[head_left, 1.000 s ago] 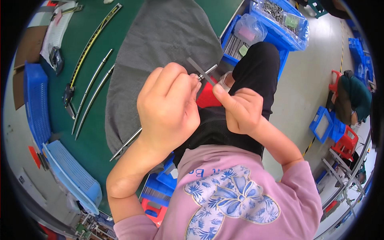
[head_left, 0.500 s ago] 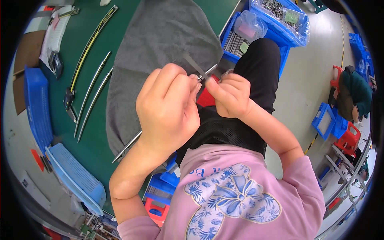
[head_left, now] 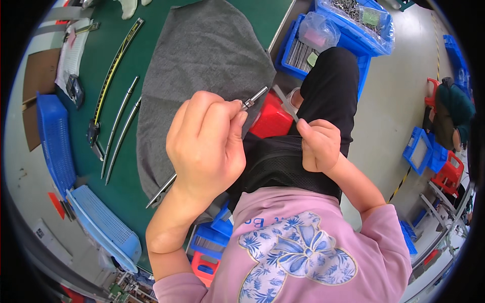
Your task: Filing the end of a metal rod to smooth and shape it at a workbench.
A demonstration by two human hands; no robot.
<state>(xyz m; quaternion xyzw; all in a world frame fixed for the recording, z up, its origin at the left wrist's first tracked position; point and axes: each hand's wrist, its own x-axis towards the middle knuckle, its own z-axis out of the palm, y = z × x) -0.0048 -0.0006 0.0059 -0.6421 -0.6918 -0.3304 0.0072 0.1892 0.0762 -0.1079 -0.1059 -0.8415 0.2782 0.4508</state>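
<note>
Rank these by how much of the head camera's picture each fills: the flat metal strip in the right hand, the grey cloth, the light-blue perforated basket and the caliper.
1. Grey cloth, largest
2. Light-blue perforated basket
3. Caliper, long but thin
4. Flat metal strip in the right hand, smallest

- Slim, silvery metal rod [head_left: 161,191]: middle hidden by the bare left hand [head_left: 204,144].
- Flat, grey metal strip [head_left: 286,103]: lower end hidden in the bare right hand [head_left: 322,145].

There are two foreground hands [head_left: 207,144], three metal rods [head_left: 162,190], one flat strip [head_left: 286,103] and one grey cloth [head_left: 197,55].
</note>
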